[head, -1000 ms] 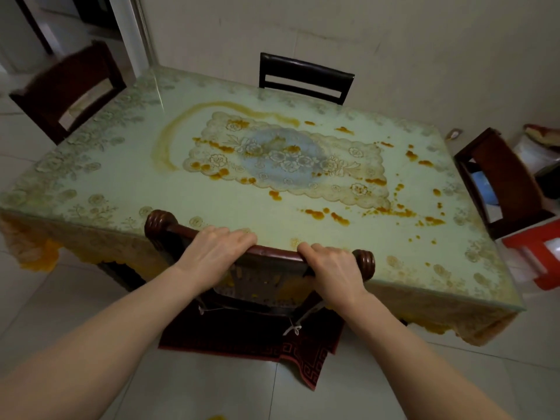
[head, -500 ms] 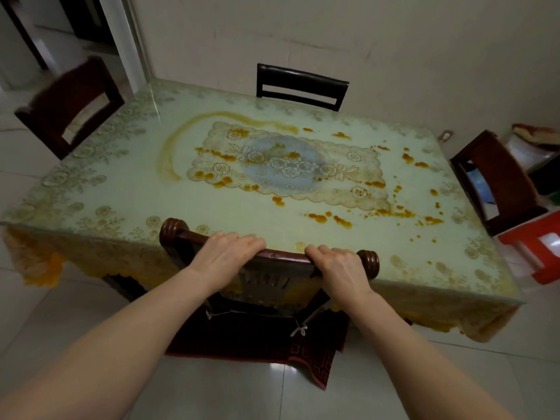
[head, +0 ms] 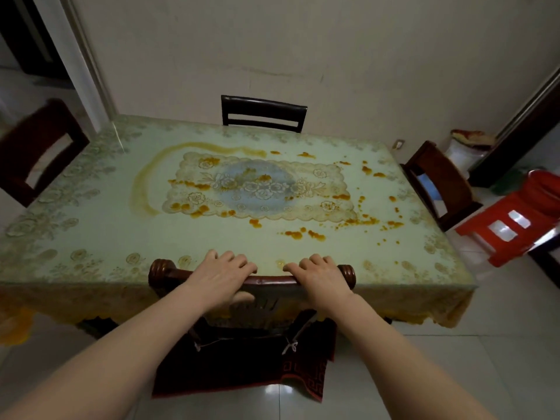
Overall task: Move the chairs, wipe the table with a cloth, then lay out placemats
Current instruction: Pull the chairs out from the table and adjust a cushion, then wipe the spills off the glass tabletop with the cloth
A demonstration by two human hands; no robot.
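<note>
Filling most of the view: stained table (head: pixel 106 231) w/ floral cover. Near chair (head: pixel 163 271) sits pushed in at its front edge, centre. L hand (head: pixel 221 275) & R hand (head: pixel 321 278) both grip its top rail, fingers curled over.

Scene being covered by single wide-angle view, worn on head. From above its near edge, table (head: pixel 106 231) being looked at, camera being aimed forward and down. Close in frame, left hand (head: pixel 221 275) and right hand (head: pixel 321 277) being shown on near chair (head: pixel 160 269) rail; far chair (head: pixel 263 101) and wall (head: pixel 363 56) being caught at top.
</note>
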